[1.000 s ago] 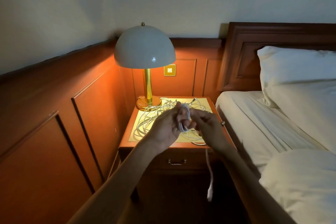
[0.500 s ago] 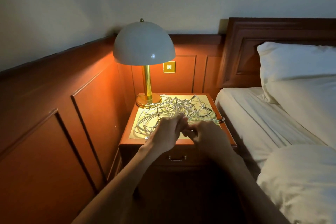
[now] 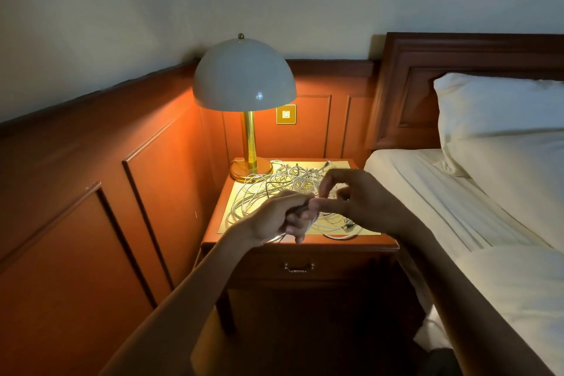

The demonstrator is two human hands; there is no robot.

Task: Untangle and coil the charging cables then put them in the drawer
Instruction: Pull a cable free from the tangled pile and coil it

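A tangle of white charging cables [image 3: 274, 185] lies spread over the yellow mat on the wooden nightstand [image 3: 305, 243]. My left hand [image 3: 279, 218] hovers over the front of the mat, its fingers curled round a small bundle of white cable; a strand shows under the palm. My right hand [image 3: 363, 201] is beside it on the right, thumb and forefinger pinching a cable strand close to the left fingertips. Below the top, the drawer [image 3: 335, 265] is shut, with its metal handle [image 3: 299, 267] in front.
A brass lamp with a white dome shade [image 3: 244, 76] stands lit at the nightstand's back left corner. Wood panelling runs along the left and back. The bed with white sheets [image 3: 457, 201] and a pillow [image 3: 500, 107] adjoins on the right.
My hands have come down from a raised position to just over the nightstand's front. The cable end that hung below the front edge is no longer visible. My right fingers have opened out from the bundle.
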